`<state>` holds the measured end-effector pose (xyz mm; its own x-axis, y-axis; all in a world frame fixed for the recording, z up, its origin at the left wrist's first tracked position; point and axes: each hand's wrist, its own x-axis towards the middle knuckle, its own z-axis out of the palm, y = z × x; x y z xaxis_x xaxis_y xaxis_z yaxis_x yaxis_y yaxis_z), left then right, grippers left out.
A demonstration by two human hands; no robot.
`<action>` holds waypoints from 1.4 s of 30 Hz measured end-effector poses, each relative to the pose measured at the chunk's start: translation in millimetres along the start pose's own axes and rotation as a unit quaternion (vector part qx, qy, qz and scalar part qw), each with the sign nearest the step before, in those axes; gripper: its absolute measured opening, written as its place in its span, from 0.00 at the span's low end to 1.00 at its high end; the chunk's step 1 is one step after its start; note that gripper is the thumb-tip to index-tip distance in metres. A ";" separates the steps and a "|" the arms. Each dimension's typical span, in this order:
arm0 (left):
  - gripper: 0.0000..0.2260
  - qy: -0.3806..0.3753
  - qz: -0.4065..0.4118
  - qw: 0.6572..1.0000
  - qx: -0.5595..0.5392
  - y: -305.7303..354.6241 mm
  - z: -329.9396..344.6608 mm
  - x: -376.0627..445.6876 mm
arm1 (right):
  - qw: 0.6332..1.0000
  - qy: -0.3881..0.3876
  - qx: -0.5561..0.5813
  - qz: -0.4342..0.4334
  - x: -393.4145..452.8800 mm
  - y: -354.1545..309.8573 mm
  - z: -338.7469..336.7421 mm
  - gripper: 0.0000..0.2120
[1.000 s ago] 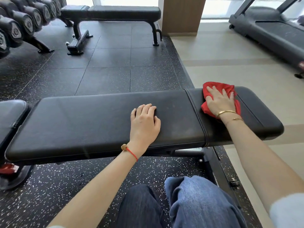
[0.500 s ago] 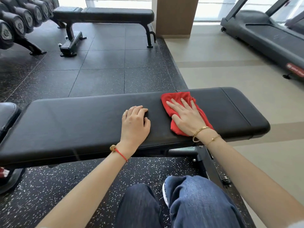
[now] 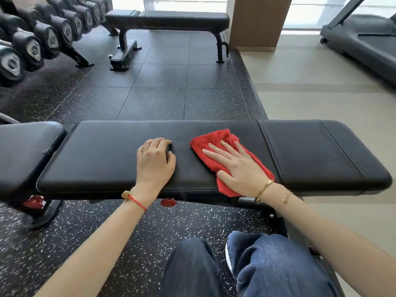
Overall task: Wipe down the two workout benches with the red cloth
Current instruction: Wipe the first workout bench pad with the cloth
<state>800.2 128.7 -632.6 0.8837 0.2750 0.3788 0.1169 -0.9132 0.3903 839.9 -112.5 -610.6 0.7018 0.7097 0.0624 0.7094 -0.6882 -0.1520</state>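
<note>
The person crouches beside the near bench (image 3: 102,159), a long black padded bench that runs across the view, with both hands on its top. The right hand (image 3: 240,168) lies flat on the red cloth (image 3: 216,140), fingers straight and spread, pressing the cloth down onto the pad just left of the seam that divides the long cushion from the shorter end cushion. The cloth is bunched under the palm, and its near edge hangs slightly over the front edge of the bench. The left hand (image 3: 155,162) rests on the bare pad just beside the cloth without touching it; its fingers are curled under at the knuckles and hold nothing. A red string bracelet (image 3: 137,201) circles the left wrist and thin gold bracelets (image 3: 264,188) circle the right. The person's knees in blue jeans (image 3: 267,264) show at the bottom, above the speckled black rubber floor (image 3: 150,232). The far bench (image 3: 171,20), also black, stands well apart across the dark floor tiles, near a wooden pillar (image 3: 259,20). A rack of dumbbells (image 3: 42,35) lines the upper left, and a treadmill (image 3: 364,41) sits on the pale floor at the upper right.
</note>
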 end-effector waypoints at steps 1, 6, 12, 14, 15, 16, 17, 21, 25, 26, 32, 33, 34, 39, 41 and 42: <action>0.14 0.001 0.000 1.000 -0.001 -2.8 -0.1 -1.0 | 1.000 0.002 0.004 0.010 -4.8 6.7 -1.7 0.30; 0.14 0.004 -0.001 1.000 -0.009 -4.5 0.9 -3.5 | 0.990 0.009 0.017 0.143 28.3 42.7 -6.5 0.26; 0.14 0.006 -0.006 1.000 -0.008 -3.1 0.3 -4.9 | 0.986 0.006 0.001 0.169 93.2 16.6 0.6 0.26; 0.14 0.008 -0.008 1.000 -0.009 -3.2 0.4 -4.5 | 0.991 0.004 0.004 0.136 93.8 -0.7 3.8 0.26; 0.14 0.010 -0.011 1.000 -0.009 -3.2 0.7 -4.8 | 0.993 0.004 0.007 0.117 90.0 -8.1 5.2 0.26; 0.14 0.011 -0.012 1.000 -0.009 -3.2 0.8 -5.1 | 0.995 0.004 0.009 0.097 84.2 -14.8 6.5 0.27; 0.14 0.012 -0.012 1.000 -0.010 -3.2 0.8 -5.3 | 0.997 0.004 0.010 0.076 76.3 -20.6 7.4 0.27; 0.14 0.014 -0.007 1.000 -0.014 -4.9 1.0 -5.2 | 1.000 0.004 0.010 0.019 34.7 -25.6 7.1 0.29; 0.14 0.014 -0.003 1.000 -0.019 -6.4 1.0 -5.6 | 0.997 0.017 0.019 0.075 11.0 1.7 0.2 0.30; 0.14 0.013 -0.001 1.000 -0.019 -6.1 0.8 -5.9 | 0.994 0.020 0.021 0.101 11.5 11.4 -0.8 0.30; 0.14 0.009 -0.001 1.000 -0.015 -4.4 -0.9 -6.2 | 0.974 0.033 0.011 0.223 62.9 31.3 -2.8 0.26; 0.14 0.008 -0.001 1.000 -0.015 -4.0 -1.1 -6.5 | 0.976 0.029 0.012 0.214 70.9 24.4 -2.1 0.26; 0.14 0.009 0.000 1.000 -0.014 -4.0 -1.3 -6.7 | 0.980 0.024 0.013 0.197 76.3 15.6 -0.8 0.26; 0.14 0.012 -0.007 1.000 -0.019 -4.2 -1.4 -5.6 | 0.998 0.004 0.019 0.059 54.3 -24.6 4.5 0.28; 0.14 0.013 -0.004 1.000 -0.019 -5.0 -1.7 -5.5 | 1.000 0.000 0.017 0.023 30.3 -26.7 2.8 0.29; 0.14 0.014 -0.003 1.000 -0.020 -5.7 -1.8 -5.4 | 1.000 0.001 0.014 0.017 17.9 -24.5 1.5 0.29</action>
<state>793.9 133.0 -635.3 0.8702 0.2897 0.3985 0.1042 -0.8988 0.4258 834.9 -82.7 -607.3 0.7254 0.6859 0.0582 0.6832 -0.7071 -0.1822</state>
